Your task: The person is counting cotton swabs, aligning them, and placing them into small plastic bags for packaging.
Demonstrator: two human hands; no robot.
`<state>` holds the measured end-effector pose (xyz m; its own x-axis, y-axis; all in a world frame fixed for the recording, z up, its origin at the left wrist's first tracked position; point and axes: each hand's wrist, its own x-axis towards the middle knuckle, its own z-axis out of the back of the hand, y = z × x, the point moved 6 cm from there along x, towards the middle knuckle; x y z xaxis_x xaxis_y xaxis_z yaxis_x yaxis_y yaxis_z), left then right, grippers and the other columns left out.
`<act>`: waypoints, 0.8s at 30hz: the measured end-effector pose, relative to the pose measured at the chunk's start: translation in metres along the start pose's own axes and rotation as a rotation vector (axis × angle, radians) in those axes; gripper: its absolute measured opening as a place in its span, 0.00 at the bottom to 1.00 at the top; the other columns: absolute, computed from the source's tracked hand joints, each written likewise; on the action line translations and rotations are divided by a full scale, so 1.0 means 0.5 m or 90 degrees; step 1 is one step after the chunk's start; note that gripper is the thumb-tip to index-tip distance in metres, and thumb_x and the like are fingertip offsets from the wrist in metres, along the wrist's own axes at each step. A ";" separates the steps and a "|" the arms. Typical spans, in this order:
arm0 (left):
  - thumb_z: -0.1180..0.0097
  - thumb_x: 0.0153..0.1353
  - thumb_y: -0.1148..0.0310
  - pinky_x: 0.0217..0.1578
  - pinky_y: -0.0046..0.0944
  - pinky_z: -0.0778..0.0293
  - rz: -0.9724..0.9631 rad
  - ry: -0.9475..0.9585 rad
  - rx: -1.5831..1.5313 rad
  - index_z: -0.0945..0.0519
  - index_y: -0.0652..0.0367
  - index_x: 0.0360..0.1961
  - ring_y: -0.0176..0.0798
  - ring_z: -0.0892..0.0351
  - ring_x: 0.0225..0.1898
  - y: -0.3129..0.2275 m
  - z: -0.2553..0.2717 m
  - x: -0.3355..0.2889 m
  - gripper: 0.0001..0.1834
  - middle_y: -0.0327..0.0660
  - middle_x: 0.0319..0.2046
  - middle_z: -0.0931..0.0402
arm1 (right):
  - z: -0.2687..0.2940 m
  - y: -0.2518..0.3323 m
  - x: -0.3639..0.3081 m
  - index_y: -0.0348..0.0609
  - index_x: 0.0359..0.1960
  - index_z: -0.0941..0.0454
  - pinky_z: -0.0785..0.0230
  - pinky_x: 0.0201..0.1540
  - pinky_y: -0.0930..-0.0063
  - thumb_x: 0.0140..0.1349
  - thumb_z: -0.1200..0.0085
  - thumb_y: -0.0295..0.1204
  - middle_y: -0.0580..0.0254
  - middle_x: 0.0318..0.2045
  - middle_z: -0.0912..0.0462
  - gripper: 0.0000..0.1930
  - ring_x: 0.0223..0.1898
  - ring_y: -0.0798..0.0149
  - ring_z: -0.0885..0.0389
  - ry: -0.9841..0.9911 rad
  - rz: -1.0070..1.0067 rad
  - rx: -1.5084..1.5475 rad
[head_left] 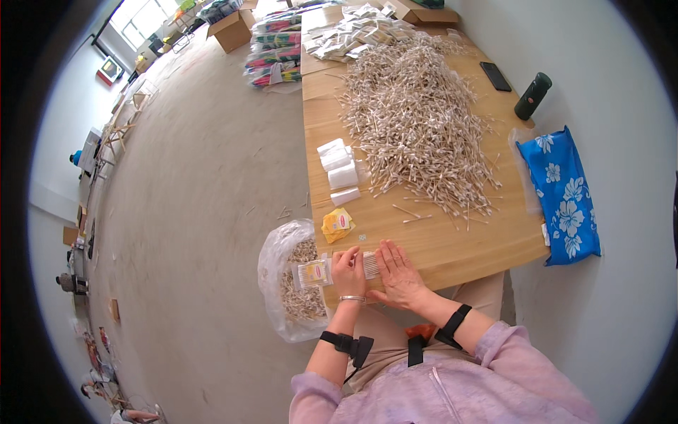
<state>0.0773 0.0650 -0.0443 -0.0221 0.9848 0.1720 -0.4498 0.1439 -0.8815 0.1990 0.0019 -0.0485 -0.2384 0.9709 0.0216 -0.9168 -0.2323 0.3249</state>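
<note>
At the near edge of the wooden table, my left hand (348, 273) has its fingers curled together; what they hold, if anything, is hidden. My right hand (400, 278) lies flat on the tabletop with its fingers stretched out. In the gap between my hands is a row of cotton swabs (371, 264), side by side, partly covered by my fingers. Just left of my left hand lies a clear packet of cotton swabs (313, 273) with a yellow card inside, at the table's left edge. Yellow cards (338, 223) are stacked slightly farther off.
A large heap of loose cotton swabs (424, 120) covers the table's middle. White bag bundles (339, 169) lie left of it, filled packets (364, 32) behind. A phone (495, 76), dark bottle (533, 96) and blue floral pouch (561, 198) line the right. A plastic sack (272, 283) stands below left.
</note>
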 end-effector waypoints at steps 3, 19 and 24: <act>0.39 0.55 0.74 0.28 0.34 0.29 -0.032 0.034 0.072 0.17 0.62 0.33 0.36 0.26 0.25 -0.004 -0.003 0.013 0.05 0.41 0.25 0.26 | 0.002 -0.002 -0.001 0.27 0.66 0.54 0.70 0.72 0.55 0.53 0.49 0.59 0.37 0.68 0.57 0.52 0.71 0.44 0.62 -0.005 -0.003 0.004; 0.59 0.70 0.65 0.62 0.37 0.41 0.064 0.053 -0.231 0.34 0.67 0.60 0.42 0.39 0.63 0.047 -0.015 -0.040 0.22 0.50 0.63 0.39 | -0.031 0.036 0.021 0.25 0.66 0.53 0.73 0.72 0.54 0.60 0.56 0.52 0.37 0.69 0.57 0.44 0.72 0.45 0.64 -0.001 -0.066 -0.005; 0.60 0.70 0.65 0.62 0.38 0.42 0.052 0.071 -0.214 0.34 0.67 0.61 0.42 0.39 0.64 0.048 -0.005 -0.017 0.22 0.50 0.63 0.39 | -0.056 0.056 0.034 0.26 0.66 0.54 0.73 0.72 0.53 0.60 0.57 0.51 0.36 0.68 0.57 0.43 0.72 0.43 0.64 -0.059 -0.053 0.012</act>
<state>0.0688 0.0602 -0.0680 0.0595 0.9963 0.0622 -0.1318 0.0696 -0.9888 0.1601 0.0101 -0.0653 -0.1303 0.9882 0.0800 -0.9255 -0.1501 0.3476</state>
